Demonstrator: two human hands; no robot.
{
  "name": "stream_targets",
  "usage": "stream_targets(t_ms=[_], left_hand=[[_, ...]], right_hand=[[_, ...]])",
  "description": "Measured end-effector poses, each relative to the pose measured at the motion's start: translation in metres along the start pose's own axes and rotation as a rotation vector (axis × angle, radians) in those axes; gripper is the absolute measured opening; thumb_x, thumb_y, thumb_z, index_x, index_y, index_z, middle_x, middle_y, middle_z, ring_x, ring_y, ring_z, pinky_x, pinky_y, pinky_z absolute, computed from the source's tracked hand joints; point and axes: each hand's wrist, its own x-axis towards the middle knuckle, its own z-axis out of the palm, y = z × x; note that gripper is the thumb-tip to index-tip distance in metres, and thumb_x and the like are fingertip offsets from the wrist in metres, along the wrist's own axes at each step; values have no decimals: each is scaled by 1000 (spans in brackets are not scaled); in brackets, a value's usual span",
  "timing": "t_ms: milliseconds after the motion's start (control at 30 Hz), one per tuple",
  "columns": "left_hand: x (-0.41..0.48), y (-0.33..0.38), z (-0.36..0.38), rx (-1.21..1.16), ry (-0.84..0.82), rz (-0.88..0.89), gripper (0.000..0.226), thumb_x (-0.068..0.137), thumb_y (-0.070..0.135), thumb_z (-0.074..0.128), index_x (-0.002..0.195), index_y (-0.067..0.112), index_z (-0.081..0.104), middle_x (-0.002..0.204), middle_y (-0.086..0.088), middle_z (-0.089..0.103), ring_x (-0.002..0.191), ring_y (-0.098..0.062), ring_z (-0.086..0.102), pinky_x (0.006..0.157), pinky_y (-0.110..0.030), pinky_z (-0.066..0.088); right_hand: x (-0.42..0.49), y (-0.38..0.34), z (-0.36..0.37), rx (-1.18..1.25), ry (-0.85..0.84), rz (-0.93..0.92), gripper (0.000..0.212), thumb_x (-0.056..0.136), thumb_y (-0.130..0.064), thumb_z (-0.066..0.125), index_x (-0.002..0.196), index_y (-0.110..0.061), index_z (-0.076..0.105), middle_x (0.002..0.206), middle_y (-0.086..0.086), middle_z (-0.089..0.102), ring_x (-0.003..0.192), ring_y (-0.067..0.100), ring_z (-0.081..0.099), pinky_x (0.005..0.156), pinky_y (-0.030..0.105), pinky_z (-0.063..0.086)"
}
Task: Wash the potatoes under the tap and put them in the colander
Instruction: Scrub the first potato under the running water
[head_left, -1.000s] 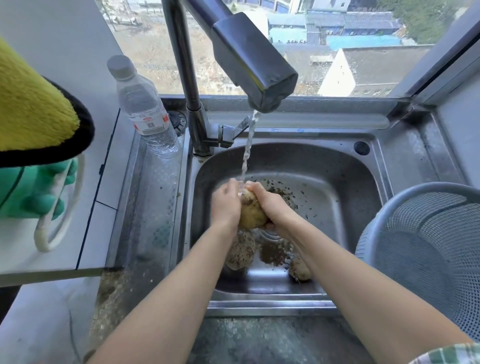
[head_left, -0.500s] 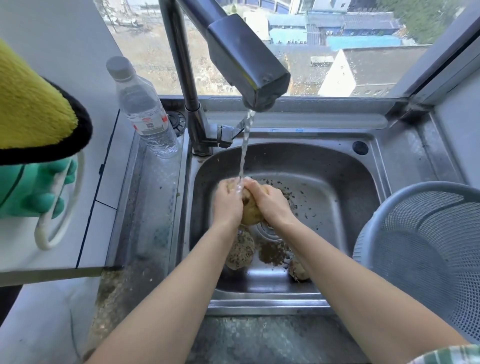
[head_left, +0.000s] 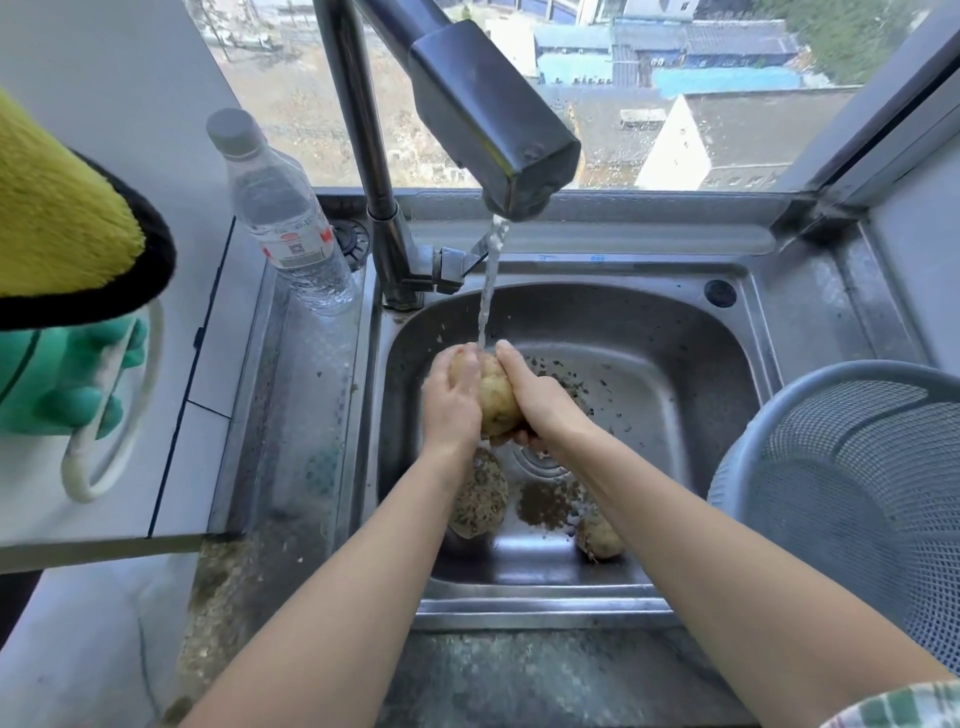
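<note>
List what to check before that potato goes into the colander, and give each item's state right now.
1. The water stream hits the held potato: ok.
2. The left hand and right hand both grip it: ok.
3. It is clean all round: cannot tell, underside hidden.
4. The colander stands right of the sink, open side up: ok.
5. The rest are washed: not ok; a dirty potato and a smaller potato lie in the sink.

Across the top of the frame we see a wide window (head_left: 291, 104), bright with daylight, looking down on rooftops (head_left: 727, 78). A white wall (head_left: 104, 52) fills the upper left, and a grey window frame (head_left: 883, 119) slants across the upper right. A speckled stone table (head_left: 519, 675) runs along the bottom edge.
</note>
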Motion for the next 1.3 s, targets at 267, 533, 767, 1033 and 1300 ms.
stream_targets(t_ms=[267, 533, 767, 1033, 1300], left_hand=[[-3, -5, -7, 25, -145, -27, 21, 98, 29, 58, 119, 25, 56, 118, -7, 63, 108, -28, 66, 83, -46, 60], [-2, -6, -6, -70, -105, -83, 18, 92, 39, 59, 109, 35, 60, 124, -11, 61, 108, -32, 66, 84, -56, 59], [7, -4, -8, -204, 58, -265, 25, 101, 41, 41, 107, 28, 62, 122, -15, 63, 110, -33, 65, 90, -56, 57], [1, -6, 5, -241, 61, -260, 30, 106, 34, 35, 121, 15, 53, 113, -12, 64, 100, -24, 65, 85, -42, 58], [5, 5, -3, -458, 165, -470, 41, 102, 41, 44, 132, 14, 54, 122, -19, 62, 105, -33, 64, 83, -49, 58]], right_hand=[[8, 11, 5, -44, 85, -34, 88, 84, -82, 25, 84, -8, 72, 69, 18, 73, 41, 15, 53, 45, 27, 40], [14, 14, 10, -91, 166, -150, 92, 79, -82, 13, 91, -14, 73, 71, 12, 74, 68, 28, 72, 79, 42, 56], [10, 15, 16, -32, 121, -192, 93, 72, -84, 10, 108, -18, 65, 107, 16, 70, 98, 36, 67, 90, 53, 54], [3, 6, 20, 188, 212, -284, 40, 88, -59, 56, 91, -19, 59, 94, 1, 68, 91, 19, 68, 83, 40, 58], [4, 3, 18, 190, -9, -374, 38, 87, -39, 67, 119, -21, 57, 114, 2, 60, 108, 19, 61, 92, 42, 56]])
